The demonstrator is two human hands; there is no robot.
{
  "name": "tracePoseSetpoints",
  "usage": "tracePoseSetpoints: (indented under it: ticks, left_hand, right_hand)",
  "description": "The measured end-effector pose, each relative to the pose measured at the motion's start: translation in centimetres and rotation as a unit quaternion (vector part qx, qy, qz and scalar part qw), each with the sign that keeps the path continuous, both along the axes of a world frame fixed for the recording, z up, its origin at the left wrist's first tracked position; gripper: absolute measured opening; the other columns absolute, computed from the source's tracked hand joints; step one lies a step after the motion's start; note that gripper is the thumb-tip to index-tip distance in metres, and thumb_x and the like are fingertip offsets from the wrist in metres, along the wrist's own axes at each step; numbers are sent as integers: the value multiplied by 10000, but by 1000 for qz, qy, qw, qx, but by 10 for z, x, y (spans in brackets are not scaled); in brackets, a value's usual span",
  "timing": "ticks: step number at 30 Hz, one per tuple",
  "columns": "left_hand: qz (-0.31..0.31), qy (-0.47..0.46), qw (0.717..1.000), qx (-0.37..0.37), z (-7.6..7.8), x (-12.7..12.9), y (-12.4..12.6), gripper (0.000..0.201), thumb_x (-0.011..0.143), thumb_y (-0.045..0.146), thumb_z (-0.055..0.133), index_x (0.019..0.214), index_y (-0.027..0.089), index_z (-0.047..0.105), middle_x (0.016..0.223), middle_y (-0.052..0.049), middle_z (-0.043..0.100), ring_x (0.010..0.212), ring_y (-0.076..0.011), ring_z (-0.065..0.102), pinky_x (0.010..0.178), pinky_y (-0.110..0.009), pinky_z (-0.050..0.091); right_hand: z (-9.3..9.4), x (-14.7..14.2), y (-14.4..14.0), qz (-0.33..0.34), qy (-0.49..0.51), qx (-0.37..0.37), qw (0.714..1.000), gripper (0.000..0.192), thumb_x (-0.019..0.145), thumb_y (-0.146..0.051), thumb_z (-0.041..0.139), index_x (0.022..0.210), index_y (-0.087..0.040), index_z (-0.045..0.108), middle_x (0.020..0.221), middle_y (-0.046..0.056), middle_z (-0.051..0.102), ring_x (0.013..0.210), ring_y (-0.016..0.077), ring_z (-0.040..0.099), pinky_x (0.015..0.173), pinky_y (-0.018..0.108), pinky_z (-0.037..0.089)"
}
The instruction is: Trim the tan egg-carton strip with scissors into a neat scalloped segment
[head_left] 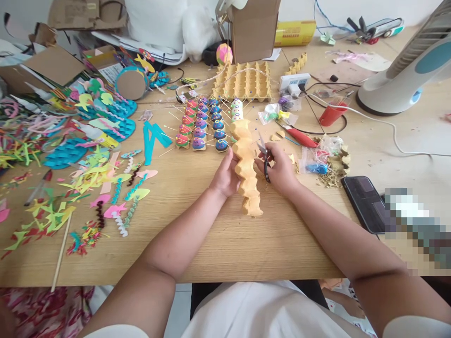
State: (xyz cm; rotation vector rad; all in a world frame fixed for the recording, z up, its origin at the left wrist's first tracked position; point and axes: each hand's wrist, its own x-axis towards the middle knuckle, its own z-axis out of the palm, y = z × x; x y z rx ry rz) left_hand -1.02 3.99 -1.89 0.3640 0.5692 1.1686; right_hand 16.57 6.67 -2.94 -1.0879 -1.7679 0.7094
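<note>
A long strip cut from a tan egg carton [247, 171] is gripped along its left side by my left hand [228, 174], thumb pointing up. My right hand [280, 168] is closed around black-handled scissors [264, 155], their blades pointing up and slightly apart, just right of the strip. Past the strip's far end stand painted caterpillars made of carton cups: a red one [186, 123], a purple one [200, 124], a dark blue one [218, 126] and a white dotted one [237, 109]. Thin sticks poke out from their sides.
An uncut egg tray [243, 82] lies behind the caterpillars. Paper scraps and pipe-cleaner fish [116, 211] cover the left side. On the right are a red cup [333, 112], a phone [362, 203], bagged clay [317, 164], a white cable and a fan [398, 80].
</note>
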Motion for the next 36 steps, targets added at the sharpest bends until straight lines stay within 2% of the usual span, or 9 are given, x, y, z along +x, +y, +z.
tracePoseSetpoints:
  ticks: [3, 6, 10, 15, 18, 25, 29, 32, 36]
  left_hand:
    - [20, 23, 999, 22, -2, -3, 2, 490, 901, 692, 657, 1063, 240, 753, 714, -28, 762, 741, -263, 777, 597, -321, 581]
    - [29, 58, 996, 56, -5, -4, 3, 516, 877, 710, 667, 1063, 236, 754, 832, -55, 798, 936, -331, 793, 686, -387, 625]
    - [33, 88, 994, 56, -6, -3, 2, 514, 942, 692, 580, 1090, 227, 740, 920, -51, 805, 1026, -306, 786, 742, -367, 635]
    - [35, 61, 996, 59, -7, -4, 3, 505, 960, 674, 566, 1160, 240, 731, 907, -37, 803, 959, -278, 795, 703, -345, 626]
    - [34, 33, 997, 59, -7, -4, 2, 508, 951, 669, 596, 1162, 227, 728, 799, -30, 778, 837, -267, 795, 632, -326, 605]
    - [28, 77, 996, 26, -2, -6, 1, 526, 917, 740, 583, 932, 239, 742, 584, -4, 663, 511, -191, 645, 437, -285, 481]
    - [3, 57, 997, 50, -5, -7, 2, 488, 879, 731, 644, 832, 252, 731, 571, 0, 651, 476, -165, 608, 429, -268, 457]
    - [4, 40, 997, 72, -8, -5, 2, 452, 904, 678, 654, 853, 236, 738, 630, -1, 685, 520, -157, 641, 468, -258, 477]
    - [17, 48, 997, 53, -7, -2, 2, 433, 956, 638, 607, 927, 227, 738, 647, 5, 685, 555, -153, 658, 510, -250, 488]
  right_hand:
    - [2, 2, -2, 2, -116, 47, 992, 335, 845, -311, 734, 1152, -241, 619, 1008, 61, 701, 894, 227, 625, 829, 375, 499]
    - [6, 3, -5, 28, -178, 60, 982, 383, 867, -315, 717, 1231, -227, 636, 1057, 88, 729, 916, 245, 645, 826, 366, 495]
    - [8, 3, -9, 15, -221, 70, 973, 387, 890, -400, 720, 1233, -229, 672, 964, 72, 744, 861, 243, 646, 758, 340, 463]
    - [7, 4, -10, -6, -237, 95, 967, 387, 904, -425, 703, 1243, -239, 705, 890, 56, 735, 805, 231, 635, 714, 323, 430]
    - [7, 4, -10, -15, -245, 105, 964, 375, 915, -404, 688, 1252, -239, 712, 867, 51, 727, 786, 225, 628, 697, 315, 413]
    - [5, 7, -8, -17, -264, 104, 959, 293, 938, -325, 658, 1214, -252, 724, 829, 36, 724, 760, 211, 625, 675, 307, 377]
    - [4, 5, -10, -36, -216, 81, 972, 265, 922, -336, 683, 1170, -255, 726, 777, 12, 698, 720, 199, 616, 660, 310, 378]
    - [17, 1, -15, -77, -121, 63, 988, 261, 916, -369, 702, 1152, -259, 703, 789, 5, 684, 702, 189, 603, 664, 320, 414]
    - [63, 7, -23, -78, -42, 68, 994, 335, 912, -464, 730, 1194, -292, 666, 989, 30, 726, 793, 205, 640, 696, 345, 490]
